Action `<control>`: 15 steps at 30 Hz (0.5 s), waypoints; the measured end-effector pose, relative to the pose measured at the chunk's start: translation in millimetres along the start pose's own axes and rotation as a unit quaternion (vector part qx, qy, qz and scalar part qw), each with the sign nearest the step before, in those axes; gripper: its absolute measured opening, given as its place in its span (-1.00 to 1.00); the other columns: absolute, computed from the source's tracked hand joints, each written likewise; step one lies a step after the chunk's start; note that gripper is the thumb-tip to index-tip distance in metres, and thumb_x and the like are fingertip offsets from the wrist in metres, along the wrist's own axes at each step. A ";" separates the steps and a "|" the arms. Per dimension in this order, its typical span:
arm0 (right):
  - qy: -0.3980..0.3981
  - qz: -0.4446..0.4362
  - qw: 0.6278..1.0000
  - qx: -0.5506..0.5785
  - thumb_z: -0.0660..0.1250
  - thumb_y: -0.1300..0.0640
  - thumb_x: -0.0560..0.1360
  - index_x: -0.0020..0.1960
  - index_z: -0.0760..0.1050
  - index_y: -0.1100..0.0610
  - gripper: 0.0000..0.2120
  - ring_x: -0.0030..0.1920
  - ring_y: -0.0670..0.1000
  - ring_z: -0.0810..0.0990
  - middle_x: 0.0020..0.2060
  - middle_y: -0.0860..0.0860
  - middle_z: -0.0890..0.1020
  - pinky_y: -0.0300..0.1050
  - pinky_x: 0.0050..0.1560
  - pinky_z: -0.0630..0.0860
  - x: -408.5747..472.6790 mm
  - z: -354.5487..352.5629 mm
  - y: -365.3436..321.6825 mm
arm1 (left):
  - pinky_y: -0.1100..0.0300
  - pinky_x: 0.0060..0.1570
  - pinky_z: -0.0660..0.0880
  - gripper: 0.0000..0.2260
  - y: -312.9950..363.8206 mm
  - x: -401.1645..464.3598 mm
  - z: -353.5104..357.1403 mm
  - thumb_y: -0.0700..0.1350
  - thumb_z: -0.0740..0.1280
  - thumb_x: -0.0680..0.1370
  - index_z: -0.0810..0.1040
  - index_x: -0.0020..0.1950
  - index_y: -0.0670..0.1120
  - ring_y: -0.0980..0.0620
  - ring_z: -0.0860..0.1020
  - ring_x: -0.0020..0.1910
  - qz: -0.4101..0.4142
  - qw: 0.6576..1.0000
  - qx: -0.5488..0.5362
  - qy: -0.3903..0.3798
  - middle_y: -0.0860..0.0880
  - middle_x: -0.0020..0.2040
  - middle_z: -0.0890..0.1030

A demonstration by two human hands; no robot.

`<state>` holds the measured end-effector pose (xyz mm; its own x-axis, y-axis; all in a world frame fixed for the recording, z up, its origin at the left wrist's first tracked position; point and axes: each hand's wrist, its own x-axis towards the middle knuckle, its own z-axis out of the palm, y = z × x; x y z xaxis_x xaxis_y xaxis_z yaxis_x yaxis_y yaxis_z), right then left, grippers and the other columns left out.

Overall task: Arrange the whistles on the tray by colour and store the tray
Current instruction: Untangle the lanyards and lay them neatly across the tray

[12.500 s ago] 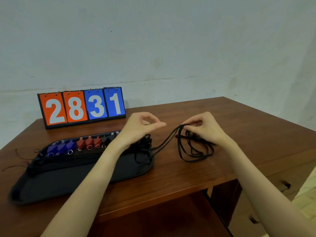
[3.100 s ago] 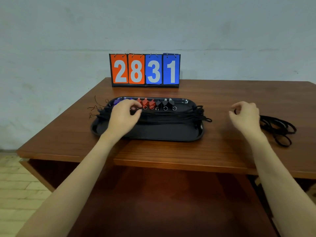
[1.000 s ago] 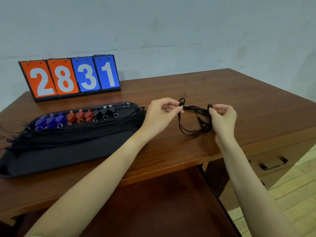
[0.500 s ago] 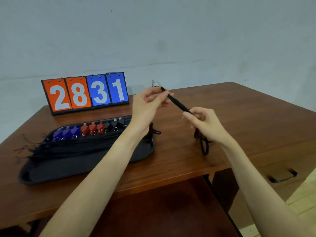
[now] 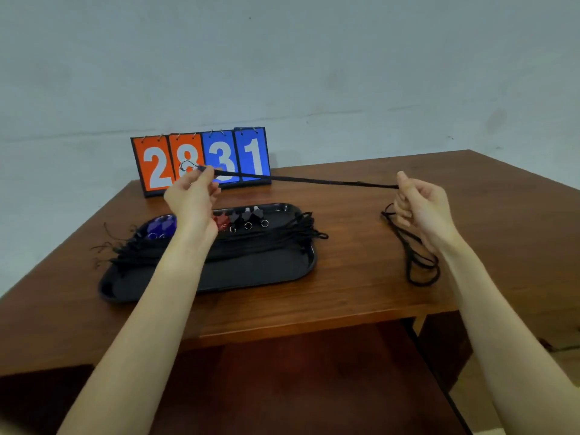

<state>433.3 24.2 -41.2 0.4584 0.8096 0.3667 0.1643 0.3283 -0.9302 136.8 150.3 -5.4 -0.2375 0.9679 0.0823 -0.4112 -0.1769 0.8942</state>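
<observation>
Whistles [image 5: 219, 222] sit colour-sorted at the tray's [image 5: 257, 271] twelve o'clock, left hand [image 5: 193, 196] and right hand [image 5: 420, 202] pinch one lanyard [image 5: 301, 179] taut, storing's still ahead.

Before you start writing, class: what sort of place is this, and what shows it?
Probably a sports equipment or store room, though that is uncertain: an orange-and-blue flip scoreboard reading 2831 stands on a brown wooden table against a bare wall, beside a black plastic tray of coloured whistles.

Even soft daylight, faint shadows, wide-angle edge distortion, slightly soft
</observation>
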 end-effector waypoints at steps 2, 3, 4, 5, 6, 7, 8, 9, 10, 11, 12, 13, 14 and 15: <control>-0.007 -0.008 1.000 -0.029 0.26 -0.04 0.57 -0.38 0.35 0.11 -0.59 -0.49 -0.04 0.27 -0.55 -0.08 0.31 -0.23 -0.51 0.23 -1.3 16.3 3.5 | 0.28 -0.10 0.58 -0.93 4.3 2.0 -21.8 -0.21 0.41 0.51 0.57 -0.07 -0.06 0.12 0.61 -0.16 0.022 0.998 0.044 0.031 -0.04 -0.03 0.64; -0.013 -0.017 0.998 -0.059 0.25 -0.04 0.58 -0.36 0.40 0.12 -0.62 -0.49 -0.05 0.30 -0.55 -0.07 0.36 -0.23 -0.50 0.26 -2.0 24.6 5.1 | 0.27 -0.09 0.58 -0.92 6.1 3.5 -34.7 -0.19 0.41 0.50 0.56 -0.09 -0.03 0.11 0.62 -0.13 0.032 0.996 0.067 0.045 -0.02 -0.05 0.64; -0.018 -0.026 0.995 -0.092 0.25 -0.03 0.58 -0.33 0.46 0.13 -0.64 -0.50 -0.06 0.34 -0.53 -0.04 0.40 -0.24 -0.49 0.29 -3.0 32.9 5.9 | 0.26 -0.08 0.58 -0.92 6.8 7.1 -48.9 -0.18 0.43 0.50 0.56 -0.09 -0.03 0.10 0.63 -0.10 0.037 0.994 0.084 0.056 -0.01 -0.06 0.65; -0.024 -0.031 0.992 -0.122 0.26 -0.03 0.57 -0.30 0.51 0.15 -0.65 -0.52 -0.08 0.37 -0.51 -0.01 0.44 -0.26 -0.49 0.31 -4.0 41.2 6.5 | 0.25 -0.07 0.56 -0.92 8.3 10.1 -62.9 -0.17 0.44 0.48 0.58 -0.06 -0.05 0.09 0.63 -0.09 0.035 0.992 0.099 0.065 -0.02 -0.05 0.66; -0.031 -0.033 0.988 -0.149 0.27 -0.02 0.57 -0.28 0.54 0.15 -0.67 -0.52 -0.09 0.39 -0.49 0.01 0.48 -0.27 -0.49 0.33 -4.8 48.6 6.8 | 0.25 -0.08 0.54 -0.89 9.5 13.9 -76.6 -0.17 0.44 0.47 0.60 -0.02 -0.09 0.09 0.62 -0.09 0.029 0.990 0.116 0.071 -0.03 -0.04 0.66; -0.040 -0.032 0.984 -0.171 0.28 -0.01 0.56 -0.27 0.56 0.14 -0.68 -0.52 -0.10 0.41 -0.47 0.02 0.51 -0.27 -0.48 0.36 -5.3 55.7 6.8 | 0.27 -0.14 0.51 -0.84 11.5 16.7 -89.3 -0.16 0.45 0.46 0.62 0.03 -0.12 0.10 0.60 -0.12 0.020 0.987 0.138 0.076 -0.03 -0.05 0.65; -0.052 -0.030 0.980 -0.190 0.30 0.00 0.55 -0.28 0.57 0.13 -0.70 -0.50 -0.10 0.44 -0.46 0.02 0.54 -0.26 -0.45 0.39 -6.2 62.5 6.2 | 0.29 -0.22 0.47 -0.82 13.2 18.8 -101.4 -0.16 0.45 0.46 0.62 0.05 -0.14 0.12 0.56 -0.17 0.014 0.983 0.161 0.081 -0.03 -0.09 0.63; -0.066 -0.031 0.976 -0.204 0.31 0.02 0.55 -0.30 0.57 0.13 -0.70 -0.47 -0.11 0.48 -0.45 0.02 0.57 -0.25 -0.40 0.42 -7.4 68.8 5.4 | 0.30 -0.28 0.43 -0.83 14.9 19.6 -112.8 -0.17 0.45 0.46 0.61 0.03 -0.14 0.13 0.52 -0.21 0.013 0.979 0.186 0.084 -0.02 -0.14 0.61; -0.082 -0.035 0.971 -0.220 0.32 0.04 0.54 -0.31 0.56 0.13 -0.71 -0.42 -0.15 0.53 -0.44 0.00 0.59 -0.26 -0.31 0.44 -8.9 74.8 4.6 | 0.30 -0.31 0.40 -0.85 16.3 20.0 -123.6 -0.18 0.45 0.46 0.61 0.01 -0.13 0.13 0.50 -0.23 0.015 0.974 0.210 0.082 -0.01 -0.18 0.60; -0.097 -0.041 0.965 -0.240 0.32 0.06 0.54 -0.32 0.56 0.14 -0.71 -0.36 -0.20 0.57 -0.44 -0.04 0.60 -0.28 -0.19 0.45 -10.4 80.1 4.3 | 0.31 -0.33 0.39 -0.87 17.9 19.4 -133.5 -0.20 0.45 0.45 0.62 -0.02 -0.13 0.11 0.49 -0.23 0.018 0.969 0.233 0.076 -0.01 -0.20 0.60; -0.111 -0.045 0.958 -0.261 0.33 0.08 0.54 -0.31 0.58 0.17 -0.72 -0.32 -0.24 0.58 -0.45 -0.07 0.59 -0.30 -0.11 0.44 -12.1 85.2 3.5 | 0.33 -0.36 0.40 -0.90 18.9 19.2 -143.5 -0.23 0.44 0.45 0.63 -0.06 -0.13 0.10 0.50 -0.23 0.021 0.966 0.248 0.071 -0.03 -0.21 0.60; -0.124 -0.047 0.951 -0.281 0.33 0.10 0.54 -0.29 0.59 0.20 -0.72 -0.32 -0.27 0.56 -0.46 -0.10 0.57 -0.29 -0.06 0.42 -13.4 89.6 3.6 | 0.35 -0.38 0.41 -0.93 20.3 18.4 -152.4 -0.25 0.44 0.44 0.64 -0.09 -0.13 0.07 0.51 -0.22 0.022 0.963 0.259 0.068 -0.05 -0.20 0.62; -0.139 -0.050 0.943 -0.298 0.32 0.11 0.55 -0.29 0.60 0.19 -0.73 -0.33 -0.28 0.53 -0.46 -0.11 0.57 -0.27 -0.02 0.41 -14.5 93.6 3.7 | 0.34 -0.34 0.44 -0.93 21.1 18.3 -160.3 -0.26 0.45 0.44 0.64 -0.12 -0.13 0.06 0.53 -0.20 0.024 0.960 0.269 0.069 -0.07 -0.18 0.63; -0.156 -0.053 0.936 -0.312 0.32 0.11 0.55 -0.30 0.59 0.14 -0.73 -0.32 -0.27 0.52 -0.46 -0.10 0.57 -0.24 0.01 0.40 -15.1 97.4 4.6 | 0.29 -0.26 0.49 -0.93 21.7 18.3 -166.5 -0.27 0.45 0.44 0.64 -0.12 -0.13 0.04 0.55 -0.18 0.027 0.956 0.284 0.072 -0.07 -0.16 0.64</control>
<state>342.0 61.0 -49.3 0.1492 0.9231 0.3544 0.7174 0.1456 -0.6813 -23.0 134.4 -57.8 -0.3802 0.9183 0.1105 0.1404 -0.0608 0.9882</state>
